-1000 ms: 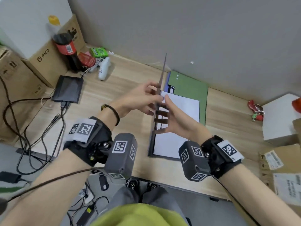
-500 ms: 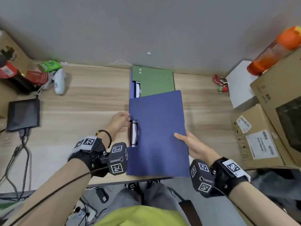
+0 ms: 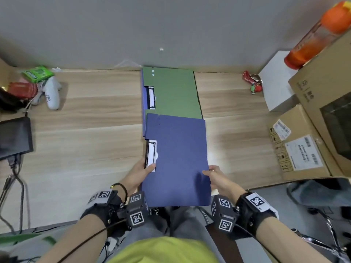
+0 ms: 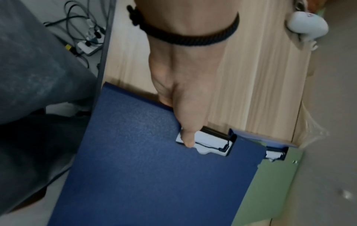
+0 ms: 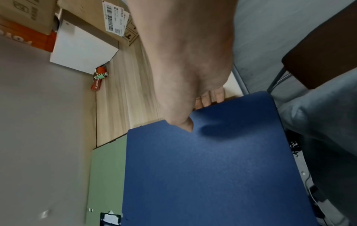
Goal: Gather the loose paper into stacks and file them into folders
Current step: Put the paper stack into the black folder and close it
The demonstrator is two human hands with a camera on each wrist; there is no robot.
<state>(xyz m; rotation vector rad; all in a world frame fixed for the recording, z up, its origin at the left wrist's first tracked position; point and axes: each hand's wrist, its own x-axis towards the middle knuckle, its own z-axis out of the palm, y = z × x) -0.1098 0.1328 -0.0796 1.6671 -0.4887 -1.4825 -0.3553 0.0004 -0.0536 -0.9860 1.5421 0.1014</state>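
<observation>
A closed blue folder (image 3: 176, 156) (image 4: 154, 175) (image 5: 210, 168) lies lengthwise at the desk's front, its near end over the edge. My left hand (image 3: 141, 172) (image 4: 185, 110) grips its left edge, thumb on the white clip (image 3: 152, 154) (image 4: 210, 143). My right hand (image 3: 216, 177) (image 5: 185, 85) pinches the right edge, thumb on top and fingers beneath. A green folder (image 3: 174, 92) (image 4: 270, 191) (image 5: 104, 175) lies closed behind it against the wall, on top of another blue folder (image 3: 142, 103), with its own clip (image 3: 151, 97) showing. No loose paper shows.
A wooden desk (image 3: 85, 141) carries a white controller (image 3: 52, 93), a green packet (image 3: 38, 73) and a black tablet (image 3: 14, 137) at left. A red keychain (image 3: 253, 82), a white box (image 3: 275, 82) and cardboard boxes (image 3: 303, 145) stand at right, an orange bottle (image 3: 319, 35) on top.
The blue folder's cover has swung shut over the white sheets. Both hands then moved to its side edges and took hold of them. The head view has shifted right.
</observation>
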